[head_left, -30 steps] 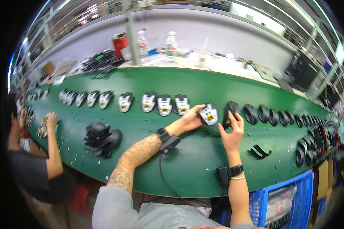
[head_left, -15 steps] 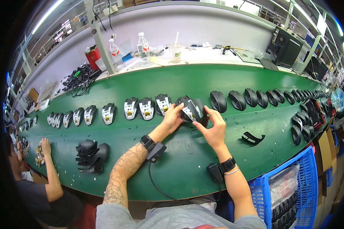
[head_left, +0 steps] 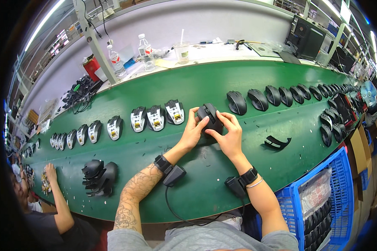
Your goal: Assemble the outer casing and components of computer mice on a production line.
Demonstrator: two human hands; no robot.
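Observation:
Between both hands, above the green bench, is a black computer mouse (head_left: 210, 116) with its dark top cover on. My left hand (head_left: 192, 133) grips its left side, thumb near the top. My right hand (head_left: 230, 136) closes on the right side, with its thumb at the near end. Just left of the hands stand open mice (head_left: 174, 112) with pale inner frames and yellow parts showing. Beyond the right hand, covered black mice (head_left: 236, 103) begin a long row. A curved black trim piece (head_left: 277, 143) lies right of my right hand.
A stack of black mouse shells (head_left: 98, 178) sits at the left. A blue crate (head_left: 340, 201) holding black parts stands at the lower right. Bottles (head_left: 145, 54) and a cup (head_left: 182, 53) line the back shelf. A co-worker's hand (head_left: 50, 172) touches small parts at far left.
The held mouse showed its pale inside with the black cover tilted beside it; now the cover lies over it. Both thumbs have shifted onto the mouse, and the view has turned slightly.

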